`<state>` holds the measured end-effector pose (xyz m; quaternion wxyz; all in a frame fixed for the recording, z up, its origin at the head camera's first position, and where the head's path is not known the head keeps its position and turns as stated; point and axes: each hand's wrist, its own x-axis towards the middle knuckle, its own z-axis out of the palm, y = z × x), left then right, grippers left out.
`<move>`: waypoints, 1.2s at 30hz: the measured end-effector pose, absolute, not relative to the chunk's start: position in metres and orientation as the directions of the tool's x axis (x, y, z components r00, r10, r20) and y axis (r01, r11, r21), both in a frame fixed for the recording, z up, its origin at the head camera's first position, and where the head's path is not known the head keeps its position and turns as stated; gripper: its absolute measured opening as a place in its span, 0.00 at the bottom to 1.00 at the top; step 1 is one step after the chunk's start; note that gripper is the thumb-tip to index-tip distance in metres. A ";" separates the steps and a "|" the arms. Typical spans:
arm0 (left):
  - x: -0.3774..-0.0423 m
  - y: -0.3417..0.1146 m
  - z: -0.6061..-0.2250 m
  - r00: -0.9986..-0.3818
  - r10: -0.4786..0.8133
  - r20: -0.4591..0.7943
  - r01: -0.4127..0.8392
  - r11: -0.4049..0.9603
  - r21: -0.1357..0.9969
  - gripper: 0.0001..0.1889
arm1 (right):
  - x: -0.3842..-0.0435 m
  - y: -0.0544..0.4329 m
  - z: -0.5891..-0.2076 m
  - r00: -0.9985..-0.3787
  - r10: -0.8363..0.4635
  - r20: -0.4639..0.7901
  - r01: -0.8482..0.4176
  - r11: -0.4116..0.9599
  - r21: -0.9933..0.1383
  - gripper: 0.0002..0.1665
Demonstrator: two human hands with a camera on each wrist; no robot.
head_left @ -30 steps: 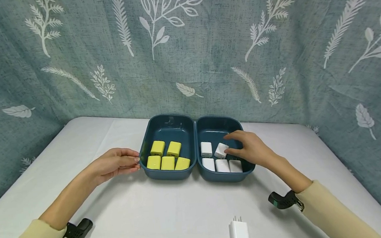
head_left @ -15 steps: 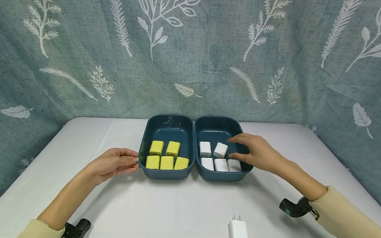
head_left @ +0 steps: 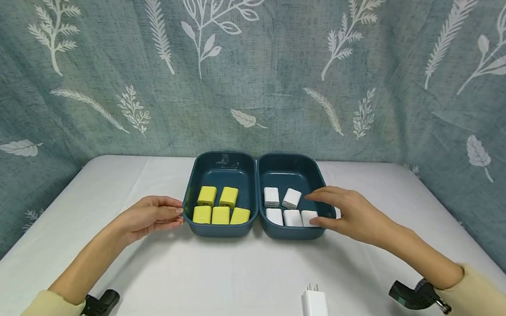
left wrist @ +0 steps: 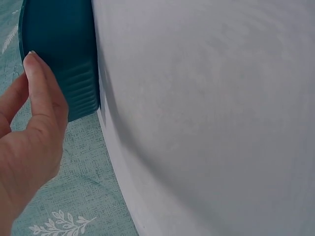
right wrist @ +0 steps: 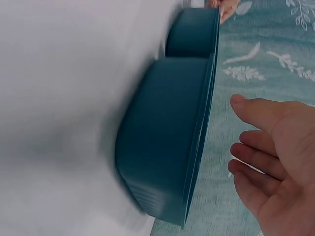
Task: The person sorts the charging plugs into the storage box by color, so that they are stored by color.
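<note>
Two dark teal bins stand side by side on a white table. Several yellow charger blocks (head_left: 220, 215) lie in the left bin (head_left: 228, 231), and several white charger blocks (head_left: 291, 198) in the right bin (head_left: 293, 233). My left hand (head_left: 152, 216) touches the left bin's outer side with its fingertips; the left wrist view shows them at the bin's wall (left wrist: 59, 44). Above the right bin's near right corner hovers my right hand (head_left: 356, 214), thumb and fingers apart with nothing between them. One more white charger (head_left: 316, 308), its prongs pointing away from me, lies on the table in front.
The white table (head_left: 226, 285) runs back to a green-blue curtain (head_left: 248, 81) with white leaf prints. Black wrist cameras sit at the left cuff (head_left: 100, 303) and the right cuff (head_left: 415, 295).
My right hand has drawn back from the tilted white charger block toward the right bin's near right corner, and its forearm has come nearer to me. My left hand stays at the left bin.
</note>
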<state>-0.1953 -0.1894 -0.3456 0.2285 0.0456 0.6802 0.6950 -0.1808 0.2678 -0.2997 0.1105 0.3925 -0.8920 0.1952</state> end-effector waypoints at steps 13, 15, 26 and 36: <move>-0.195 -0.190 -0.345 -0.893 0.379 -0.241 -0.244 0.042 0.969 0.18 | -0.137 0.266 -0.314 -0.624 -0.682 0.382 -0.779 0.581 -0.237 0.29; -0.195 -0.190 -0.345 -0.893 0.380 -0.241 -0.244 0.040 0.969 0.18 | -0.131 0.266 -0.317 -0.624 -0.687 0.373 -0.779 0.584 -0.227 0.29; -0.196 -0.191 -0.346 -0.892 0.384 -0.239 -0.244 0.036 0.969 0.18 | -0.101 0.267 -0.325 -0.620 -0.734 0.278 -0.785 0.577 -0.226 0.29; -0.197 -0.191 -0.347 -0.889 0.394 -0.234 -0.242 0.029 0.970 0.18 | -0.085 0.270 -0.337 -0.734 -0.675 -0.069 -0.601 0.694 -0.395 0.38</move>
